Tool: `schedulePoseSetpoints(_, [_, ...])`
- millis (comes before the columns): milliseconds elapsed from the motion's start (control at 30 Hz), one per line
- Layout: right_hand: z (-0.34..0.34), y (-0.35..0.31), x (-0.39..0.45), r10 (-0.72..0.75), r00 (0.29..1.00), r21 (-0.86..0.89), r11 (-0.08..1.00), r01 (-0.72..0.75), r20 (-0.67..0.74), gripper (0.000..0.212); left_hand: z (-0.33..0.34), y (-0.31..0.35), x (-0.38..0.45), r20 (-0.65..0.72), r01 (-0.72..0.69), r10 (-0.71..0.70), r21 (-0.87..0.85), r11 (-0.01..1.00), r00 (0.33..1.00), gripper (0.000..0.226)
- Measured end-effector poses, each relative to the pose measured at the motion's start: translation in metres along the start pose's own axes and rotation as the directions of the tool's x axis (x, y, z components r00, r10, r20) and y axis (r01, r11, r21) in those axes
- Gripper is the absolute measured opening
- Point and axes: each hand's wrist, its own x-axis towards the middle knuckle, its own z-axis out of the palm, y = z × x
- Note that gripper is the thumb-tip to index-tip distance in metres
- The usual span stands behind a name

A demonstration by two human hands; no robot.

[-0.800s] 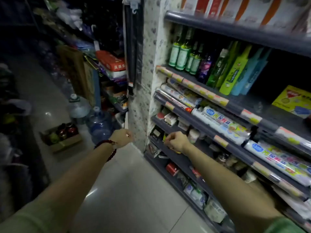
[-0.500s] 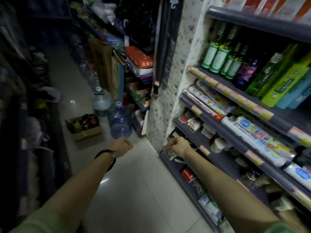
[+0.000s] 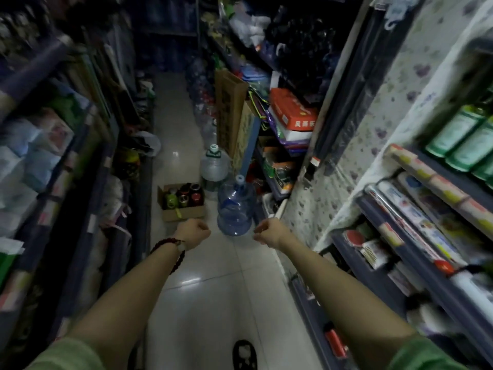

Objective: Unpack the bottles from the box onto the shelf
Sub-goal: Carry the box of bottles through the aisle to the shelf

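On the aisle floor ahead, I am seeing the box (image 3: 181, 206) sitting with bottles (image 3: 184, 197) inside, beside a water jug (image 3: 234, 209). Left hand (image 3: 193, 231) and right hand (image 3: 268, 232) are hanging curled, holding nothing.

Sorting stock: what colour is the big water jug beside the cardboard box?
Clear blue plastic water jug, head view.

Brown cardboard box (image 3: 184, 213) on the pale glossy floor (image 3: 213, 289) with dark red and lime green bottles (image 3: 184, 197) inside. Big see-through blue water jug (image 3: 234, 209), dark red bead bracelet (image 3: 170, 248), green sleeves (image 3: 426, 353), and a white wall covering with purple flowers (image 3: 400, 97).
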Motion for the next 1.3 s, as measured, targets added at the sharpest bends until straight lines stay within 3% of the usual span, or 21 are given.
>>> schedulePoseSetpoints(233, [-0.032,-0.066,0.106,-0.185,0.970,-0.146,0.967,0.208,0.159,0.028,-0.037,0.031,0.061,-0.160,0.052,-0.067,-0.096,0.994,0.985,0.030])
schedulePoseSetpoints(400, [-0.028,-0.096,0.174,-0.225,0.947,-0.112,0.960,0.255,0.231,0.014,-0.060,0.024,0.096,-0.187,0.153,-0.177,-0.136,0.979,0.966,0.031])
schedulePoseSetpoints(467, [-0.022,-0.108,0.197,-0.228,0.940,-0.081,0.964,0.255,0.253,0.004,-0.071,0.020,0.114,-0.207,0.160,-0.190,-0.154,0.975,0.960,0.025])
schedulePoseSetpoints(667, [-0.007,-0.142,0.281,-0.211,0.947,-0.028,0.974,0.224,0.242,0.017,-0.114,0.008,0.195,-0.215,0.186,-0.217,-0.154,0.970,0.952,0.024])
schedulePoseSetpoints(833, [-0.008,-0.167,0.356,-0.184,0.946,-0.062,0.976,0.207,0.267,0.006,-0.158,0.001,0.269,-0.200,0.186,-0.207,-0.120,0.975,0.958,0.023])
schedulePoseSetpoints(967, [-0.014,-0.180,0.410,-0.126,0.969,-0.080,0.986,0.146,0.212,0.024,-0.192,0.003,0.327,-0.193,0.199,-0.205,-0.050,0.979,0.960,0.022])
schedulePoseSetpoints(1100, [-0.017,-0.189,0.457,-0.084,0.976,-0.050,0.994,0.096,0.203,0.024,-0.217,0.008,0.383,-0.178,0.204,-0.201,0.000,0.979,0.963,0.020])
schedulePoseSetpoints(1300, [-0.007,-0.200,0.539,-0.050,0.974,-0.037,0.997,0.060,0.221,0.026,-0.241,0.002,0.466,-0.179,0.251,-0.262,-0.080,0.965,0.949,0.022])
